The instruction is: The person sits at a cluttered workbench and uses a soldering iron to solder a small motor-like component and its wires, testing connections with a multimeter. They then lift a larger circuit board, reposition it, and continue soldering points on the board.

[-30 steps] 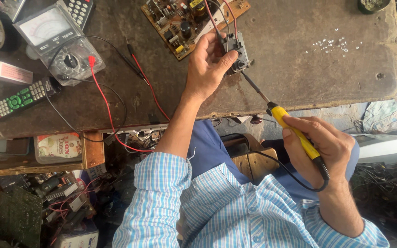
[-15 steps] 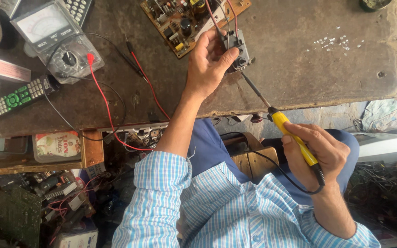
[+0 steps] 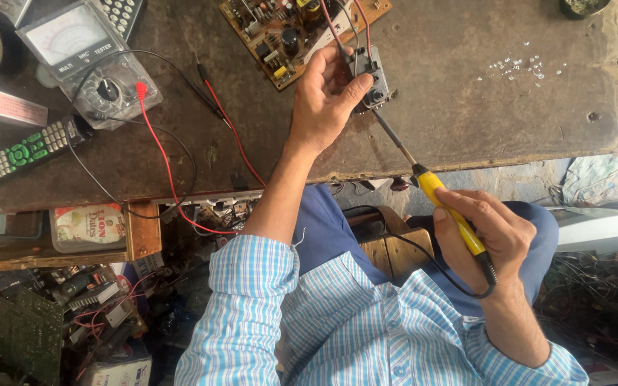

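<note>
The right hand [image 3: 491, 239] has its grip closed round a yellow soldering iron [image 3: 452, 211] slanting up-left, tip at the small grey part [image 3: 373, 75] pinched by the left hand [image 3: 323, 104].

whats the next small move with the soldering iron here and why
Probably ease the soldering iron tip a touch further onto the small grey part. The right hand holds the yellow handle with the tip right at the part's lower edge, and the left hand pins the part on the table beside the circuit board.
</note>
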Motion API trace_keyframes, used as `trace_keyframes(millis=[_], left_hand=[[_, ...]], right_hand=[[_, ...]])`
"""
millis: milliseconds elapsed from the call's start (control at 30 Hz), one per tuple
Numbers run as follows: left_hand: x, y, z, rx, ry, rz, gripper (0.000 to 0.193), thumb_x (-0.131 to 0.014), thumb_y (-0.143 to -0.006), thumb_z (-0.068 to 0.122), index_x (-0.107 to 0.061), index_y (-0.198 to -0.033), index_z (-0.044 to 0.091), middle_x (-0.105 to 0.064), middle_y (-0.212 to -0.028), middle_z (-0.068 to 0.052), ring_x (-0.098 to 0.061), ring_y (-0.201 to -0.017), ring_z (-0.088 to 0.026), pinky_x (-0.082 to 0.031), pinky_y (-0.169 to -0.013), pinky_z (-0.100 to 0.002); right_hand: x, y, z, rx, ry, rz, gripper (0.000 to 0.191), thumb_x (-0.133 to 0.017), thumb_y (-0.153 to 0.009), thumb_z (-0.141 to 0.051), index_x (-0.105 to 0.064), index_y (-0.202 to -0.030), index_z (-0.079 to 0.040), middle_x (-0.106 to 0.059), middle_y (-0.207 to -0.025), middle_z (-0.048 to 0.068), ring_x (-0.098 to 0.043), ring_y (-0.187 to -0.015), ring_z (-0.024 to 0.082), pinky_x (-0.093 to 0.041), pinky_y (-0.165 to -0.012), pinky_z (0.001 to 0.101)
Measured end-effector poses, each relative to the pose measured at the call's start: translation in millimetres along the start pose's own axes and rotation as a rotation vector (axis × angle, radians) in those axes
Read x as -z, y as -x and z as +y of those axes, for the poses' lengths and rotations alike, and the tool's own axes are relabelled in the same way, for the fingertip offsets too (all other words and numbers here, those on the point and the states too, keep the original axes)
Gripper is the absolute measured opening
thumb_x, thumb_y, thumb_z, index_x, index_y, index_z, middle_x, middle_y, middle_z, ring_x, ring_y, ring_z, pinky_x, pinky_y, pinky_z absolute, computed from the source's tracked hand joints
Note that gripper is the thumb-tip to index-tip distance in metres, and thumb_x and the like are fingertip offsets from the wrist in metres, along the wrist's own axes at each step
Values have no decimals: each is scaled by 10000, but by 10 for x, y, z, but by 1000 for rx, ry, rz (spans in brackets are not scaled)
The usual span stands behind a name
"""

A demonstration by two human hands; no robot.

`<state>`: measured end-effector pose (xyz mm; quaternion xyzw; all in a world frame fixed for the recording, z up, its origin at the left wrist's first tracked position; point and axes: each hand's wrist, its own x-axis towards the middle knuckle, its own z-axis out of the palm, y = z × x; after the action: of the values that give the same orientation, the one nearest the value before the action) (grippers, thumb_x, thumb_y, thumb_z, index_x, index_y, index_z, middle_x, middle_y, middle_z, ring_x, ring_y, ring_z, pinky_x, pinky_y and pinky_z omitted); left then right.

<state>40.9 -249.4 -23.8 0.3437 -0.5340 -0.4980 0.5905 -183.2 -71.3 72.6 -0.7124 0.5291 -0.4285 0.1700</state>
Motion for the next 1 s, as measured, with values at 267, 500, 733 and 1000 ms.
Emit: trace_keyframes(millis=[267, 500, 733, 1000], left_hand=[[-70, -9, 98, -30, -190, 19, 417, -821, -918, 277, -586, -1160, 32, -743, -948, -59, -742, -819, -98, -638, -730, -250], [-152, 12, 135, -40, -125, 56, 442, -844, -899, 265, -565, -1139, 21, -712, -905, -52, -702, -779, -75, -601, -670, -222], [-158, 10, 145, -50, -141, 69, 429, -850, -899, 255, -563, -1118, 23, -704, -881, -48, -681, -750, -71, -575, -645, -222], [-158, -9, 204, -37, -258, 64, 499, -840, -883, 382, -554, -1110, 42, -712, -846, -27, -720, -717, -66, -594, -607, -209]], right_hand=[[53, 94, 48, 9, 0, 23, 172, -728, -886, 30, -736, -1058, 32, -750, -924, 165, -732, -751, 160, -510, -553, 202], [68, 180, 40, 20, 24, 47, 173, -745, -894, 15, -738, -1066, 19, -750, -958, 160, -732, -751, 151, -518, -590, 211], [46, 128, -16, 22, 25, 29, 179, -748, -890, 7, -743, -1069, 10, -752, -954, 155, -738, -783, 160, -526, -607, 215], [78, 97, -31, 17, 21, 1, 192, -731, -892, 20, -737, -1085, 11, -747, -961, 154, -747, -786, 165, -545, -647, 225]])
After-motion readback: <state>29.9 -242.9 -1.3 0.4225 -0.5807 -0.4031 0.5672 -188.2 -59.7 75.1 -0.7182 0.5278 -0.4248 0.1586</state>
